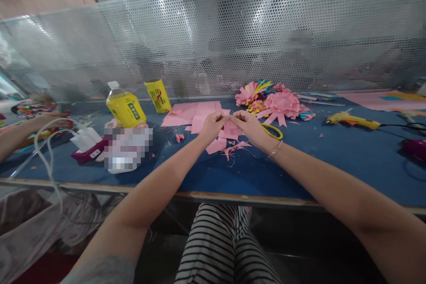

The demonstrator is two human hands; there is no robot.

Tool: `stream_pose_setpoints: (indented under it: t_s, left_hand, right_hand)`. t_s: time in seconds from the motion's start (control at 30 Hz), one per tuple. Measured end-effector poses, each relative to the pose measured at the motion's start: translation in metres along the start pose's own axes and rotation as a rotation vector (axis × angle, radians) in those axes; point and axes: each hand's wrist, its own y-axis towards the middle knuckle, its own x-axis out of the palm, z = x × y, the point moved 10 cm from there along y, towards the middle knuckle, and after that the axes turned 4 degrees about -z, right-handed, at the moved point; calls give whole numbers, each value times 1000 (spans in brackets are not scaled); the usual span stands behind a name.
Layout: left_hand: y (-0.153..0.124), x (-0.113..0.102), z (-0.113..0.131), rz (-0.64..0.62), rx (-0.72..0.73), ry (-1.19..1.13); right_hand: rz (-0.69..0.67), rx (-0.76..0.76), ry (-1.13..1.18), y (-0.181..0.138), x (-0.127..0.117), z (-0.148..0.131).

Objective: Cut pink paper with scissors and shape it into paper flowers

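Note:
My left hand [214, 125] and my right hand [246, 125] meet over the middle of the blue table, fingertips pinched on a small piece of pink paper [229, 120] between them. Much of that piece is hidden by the fingers. Below the hands lie pink paper scraps [218, 145] and cut slivers. Pink paper sheets [186, 114] spread out just left of and behind my left hand. Scissors with yellow handles [273, 131] rest beside my right hand, partly covered by it. Behind them sits a pile of paper flowers, with a large pink paper flower [282, 105] in front.
A yellow-labelled bottle [124, 105] and a yellow can [157, 96] stand at the left. A purple power strip [89, 150] with white plugs lies nearby. At the right is a yellow glue gun [354, 120] with its cord. Another person's hand [49, 122] is at far left. A perforated metal screen [213, 40] backs the table.

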Motion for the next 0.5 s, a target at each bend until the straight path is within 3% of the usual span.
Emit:
stream_pose_setpoints:
  t_s: [0.5]
  left_hand:
    - [-5,-11,14,105,44,210]
  right_hand:
    - [-65,-20,-16,4,5,3]
